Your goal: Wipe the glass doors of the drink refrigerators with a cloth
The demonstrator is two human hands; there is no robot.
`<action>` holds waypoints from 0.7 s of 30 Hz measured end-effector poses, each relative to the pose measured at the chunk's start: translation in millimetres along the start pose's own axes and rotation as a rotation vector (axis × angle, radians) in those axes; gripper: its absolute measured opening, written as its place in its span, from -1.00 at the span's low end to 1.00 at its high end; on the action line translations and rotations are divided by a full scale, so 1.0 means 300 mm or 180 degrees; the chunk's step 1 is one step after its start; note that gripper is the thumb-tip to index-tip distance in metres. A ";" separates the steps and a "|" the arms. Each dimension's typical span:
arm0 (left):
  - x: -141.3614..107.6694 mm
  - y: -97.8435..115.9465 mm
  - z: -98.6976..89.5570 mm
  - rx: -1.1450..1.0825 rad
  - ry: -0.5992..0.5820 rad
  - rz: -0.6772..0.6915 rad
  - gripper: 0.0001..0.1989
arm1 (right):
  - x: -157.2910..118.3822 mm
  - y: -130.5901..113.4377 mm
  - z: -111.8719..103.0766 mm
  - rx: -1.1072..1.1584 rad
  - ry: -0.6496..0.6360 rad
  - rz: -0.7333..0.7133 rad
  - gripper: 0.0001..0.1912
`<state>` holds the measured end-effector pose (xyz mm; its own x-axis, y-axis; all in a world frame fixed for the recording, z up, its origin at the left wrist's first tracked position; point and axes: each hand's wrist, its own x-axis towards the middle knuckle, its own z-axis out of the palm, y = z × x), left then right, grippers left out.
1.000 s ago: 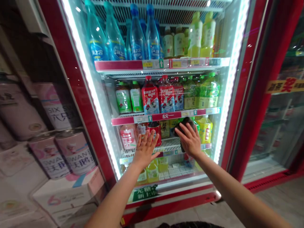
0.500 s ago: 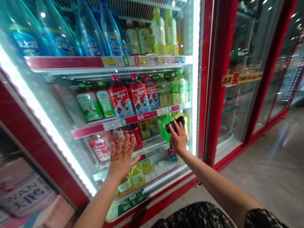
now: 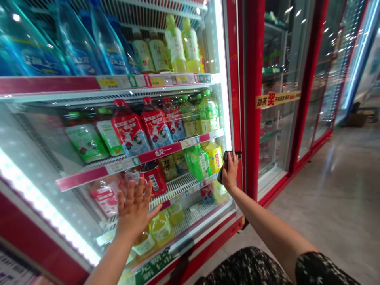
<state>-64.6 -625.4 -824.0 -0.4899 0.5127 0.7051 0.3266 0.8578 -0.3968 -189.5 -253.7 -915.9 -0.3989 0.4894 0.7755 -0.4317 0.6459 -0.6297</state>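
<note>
My left hand [image 3: 134, 209] is raised with its fingers spread, palm toward the glass front of a drinks cooler [image 3: 234, 99], and holds nothing. A dark cloth [image 3: 222, 174] is gripped in my right hand [image 3: 230, 174], which presses it near the right edge of the glass, beside the lit strip. Behind the glass, red-capped bottles [image 3: 130, 128] and green-capped bottles stand on the middle shelf [image 3: 157, 151]. A green bottle [image 3: 199, 163] and a yellow bottle [image 3: 214, 156] are just left of my right hand.
Large blue bottles [image 3: 80, 51] fill the upper shelf at left. More red-framed glass doors [image 3: 305, 95] extend to the right, one with a yellow sticker strip [image 3: 278, 99]. Grey floor [image 3: 320, 178] runs alongside. A printed box [image 3: 14, 265] is at the lower left.
My right hand and the dark cloth have moved right across the glass, from over the green bottle to the door's edge. The view has turned right; my left hand stays spread.
</note>
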 end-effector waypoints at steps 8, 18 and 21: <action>-0.006 0.011 -0.004 0.0120 -0.0300 -0.0090 0.17 | 0.412 0.033 -0.026 -0.0244 0.0129 -0.0582 -0.36; -0.010 0.027 0.003 0.0055 -0.0614 -0.0225 0.28 | -0.234 0.291 -0.113 -0.0274 -0.0147 0.0301 -0.34; -0.010 0.029 0.002 0.0132 -0.0609 -0.0214 0.26 | -0.110 0.274 -0.087 -0.0246 0.0002 0.0282 -0.37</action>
<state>-60.8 -619.6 -830.0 -0.6553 0.4482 0.6080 0.2562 0.8891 -0.3792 -190.7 -201.5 -992.1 -0.4322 0.5471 0.7169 -0.3310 0.6433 -0.6904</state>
